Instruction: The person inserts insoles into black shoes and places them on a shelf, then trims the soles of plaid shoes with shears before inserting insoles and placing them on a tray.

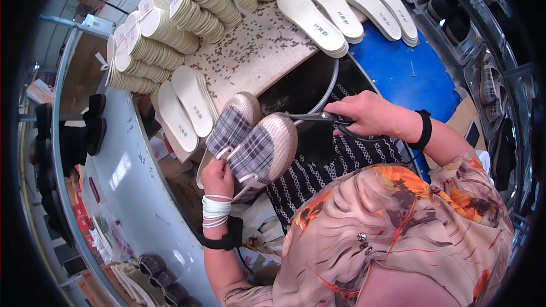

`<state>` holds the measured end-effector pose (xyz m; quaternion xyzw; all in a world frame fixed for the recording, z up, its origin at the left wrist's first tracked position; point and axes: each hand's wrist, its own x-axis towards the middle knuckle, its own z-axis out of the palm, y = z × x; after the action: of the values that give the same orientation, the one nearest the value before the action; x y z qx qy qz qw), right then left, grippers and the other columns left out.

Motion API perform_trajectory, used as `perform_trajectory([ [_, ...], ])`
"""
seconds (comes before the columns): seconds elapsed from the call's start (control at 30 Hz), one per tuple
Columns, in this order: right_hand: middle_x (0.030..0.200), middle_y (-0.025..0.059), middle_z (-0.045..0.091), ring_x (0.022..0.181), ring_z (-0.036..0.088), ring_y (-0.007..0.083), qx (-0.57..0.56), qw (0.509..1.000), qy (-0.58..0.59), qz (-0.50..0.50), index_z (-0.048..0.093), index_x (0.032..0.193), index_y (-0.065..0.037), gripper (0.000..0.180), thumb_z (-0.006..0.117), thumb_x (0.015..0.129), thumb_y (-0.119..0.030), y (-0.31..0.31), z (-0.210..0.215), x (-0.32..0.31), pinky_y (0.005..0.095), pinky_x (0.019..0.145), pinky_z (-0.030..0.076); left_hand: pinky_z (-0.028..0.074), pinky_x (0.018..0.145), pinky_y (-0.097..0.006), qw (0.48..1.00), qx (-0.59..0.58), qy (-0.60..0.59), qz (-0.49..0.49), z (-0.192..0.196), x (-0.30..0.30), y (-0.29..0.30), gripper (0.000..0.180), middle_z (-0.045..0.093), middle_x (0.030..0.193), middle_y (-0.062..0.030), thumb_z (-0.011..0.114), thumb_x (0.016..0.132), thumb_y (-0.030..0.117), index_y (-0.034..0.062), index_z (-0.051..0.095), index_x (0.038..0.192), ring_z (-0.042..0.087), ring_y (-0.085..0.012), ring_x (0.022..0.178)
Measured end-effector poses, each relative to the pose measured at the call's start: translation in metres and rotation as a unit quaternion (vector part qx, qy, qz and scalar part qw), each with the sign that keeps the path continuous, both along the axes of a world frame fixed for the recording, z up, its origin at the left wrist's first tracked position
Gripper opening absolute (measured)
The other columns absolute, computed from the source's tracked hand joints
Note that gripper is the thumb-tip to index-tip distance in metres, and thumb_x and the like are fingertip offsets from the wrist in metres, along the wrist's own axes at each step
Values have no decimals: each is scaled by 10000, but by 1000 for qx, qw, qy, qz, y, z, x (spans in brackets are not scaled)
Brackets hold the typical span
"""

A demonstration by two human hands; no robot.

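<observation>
My left hand (217, 179) is closed round the heel end of a pair of plaid cloth shoes, holding them together. One shoe (253, 156) is nearer, with a pale woven edge along its side; the other shoe (230, 128) sits behind it to the left. My right hand (369, 115) grips black-handled scissors (313, 117), with fingers through the loops. The blade tips lie at the near shoe's toe; whether they touch or cut anything is too small to tell. White bands and a black strap circle my left wrist, and another black strap circles my right.
Stacks of pale insoles (205, 0) line the back of a board (250, 51) scattered with dark bits. Loose insoles (313, 20) lie at its right, others (190, 99) at its left. A blue surface (392, 74) is at right; a grey table (125, 159) stands left. Shoes fill racks both sides.
</observation>
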<state>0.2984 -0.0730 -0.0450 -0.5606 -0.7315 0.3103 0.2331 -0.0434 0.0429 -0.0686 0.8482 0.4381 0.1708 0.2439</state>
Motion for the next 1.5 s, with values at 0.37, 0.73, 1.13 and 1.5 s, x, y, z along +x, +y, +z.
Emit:
perform_trajectory([
  [0.37, 861, 128, 590, 808, 584, 305, -47, 999, -9, 3, 528, 1079, -87, 532, 669, 672, -398, 10, -20, -32, 375, 693, 468, 445, 850, -368, 626, -610, -446, 191, -16, 19, 4, 401, 533, 1137, -107, 409, 895, 340, 41, 460, 1158, 537, -249, 996],
  [0.73, 728, 125, 565, 682, 574, 325, 54, 993, -65, 79, 541, 990, -84, 403, 672, 680, -307, 24, -25, -38, 408, 604, 463, 429, 879, -378, 607, -603, -473, 209, -24, 33, -23, 434, 490, 1189, -105, 383, 904, 360, 57, 397, 1213, 503, -254, 1044],
  [1.13, 704, 93, 547, 669, 576, 297, 140, 983, -65, 99, 541, 982, -100, 435, 694, 645, -329, 43, 0, -48, 372, 565, 457, 411, 911, -389, 591, -593, -495, 234, -28, 41, -32, 475, 443, 1246, -102, 354, 913, 382, 73, 328, 1273, 465, -259, 1095],
  [1.5, 617, 133, 562, 580, 559, 314, -20, 990, 140, 6, 566, 982, -71, 369, 680, 707, -289, 19, -24, -31, 371, 538, 444, 396, 938, -398, 583, -575, -517, 250, -26, 59, -10, 513, 404, 1293, -100, 330, 921, 399, 87, 270, 1324, 434, -263, 1138],
])
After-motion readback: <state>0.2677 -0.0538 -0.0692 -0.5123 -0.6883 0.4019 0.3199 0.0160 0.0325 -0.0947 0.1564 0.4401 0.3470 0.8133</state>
